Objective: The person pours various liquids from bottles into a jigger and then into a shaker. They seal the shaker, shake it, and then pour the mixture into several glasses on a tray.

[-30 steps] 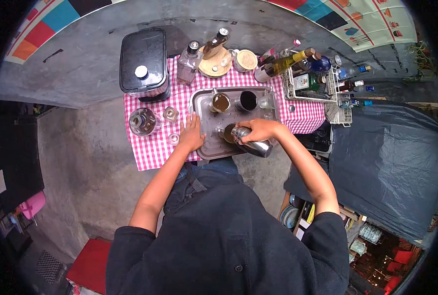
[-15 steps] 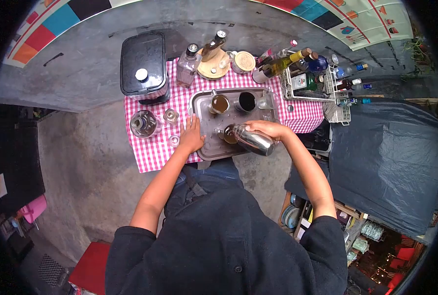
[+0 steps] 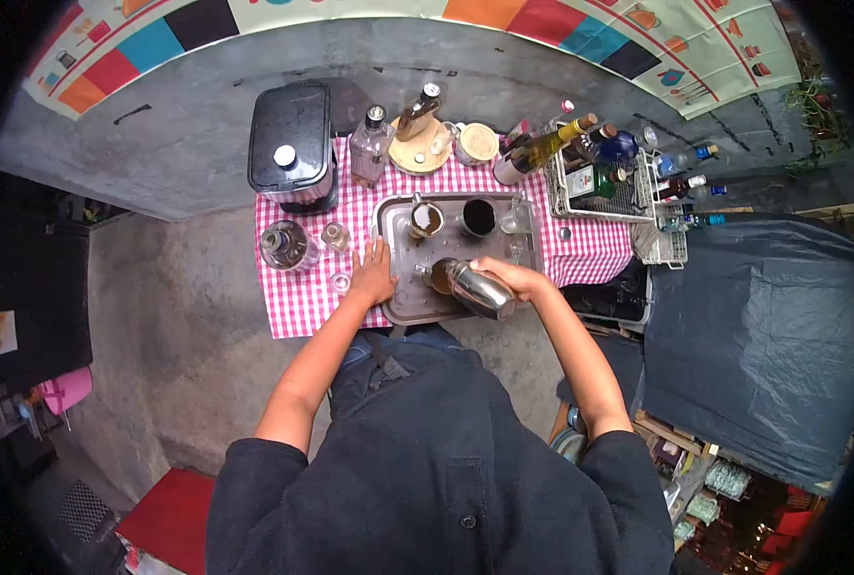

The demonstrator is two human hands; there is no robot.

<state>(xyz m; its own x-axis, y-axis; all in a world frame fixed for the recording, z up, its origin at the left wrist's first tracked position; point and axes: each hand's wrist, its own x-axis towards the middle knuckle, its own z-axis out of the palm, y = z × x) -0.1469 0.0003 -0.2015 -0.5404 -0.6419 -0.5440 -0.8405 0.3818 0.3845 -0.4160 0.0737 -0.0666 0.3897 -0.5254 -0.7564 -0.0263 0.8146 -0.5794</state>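
Note:
My right hand [image 3: 505, 279] is closed around a silver metal cocktail shaker [image 3: 482, 291], tilted with its mouth down to the left over a glass mug [image 3: 439, 277]. Brown liquid shows in that mug. My left hand [image 3: 375, 278] lies with fingers stretched along the left rim of a brown tray [image 3: 409, 309]. Farther back on the tray stand a second glass mug [image 3: 427, 220] with brown liquid and a light patch on top, a dark cup [image 3: 478, 218], and a clear glass [image 3: 517, 220] at the right.
The tray rests on a pink checkered cloth [image 3: 288, 302]. Left of it are a big glass bottle [image 3: 287, 245] and a small jar [image 3: 335, 236]. Behind stand a black-lidded bin [image 3: 291, 144], a square bottle [image 3: 371, 149] and a wooden board [image 3: 417, 153]. A bottle-filled crate [image 3: 594, 196] is at right.
The view has shifted, so the table sits slightly lower. My right hand still tilts the shaker over the near mug; my left hand stays at the tray's rim.

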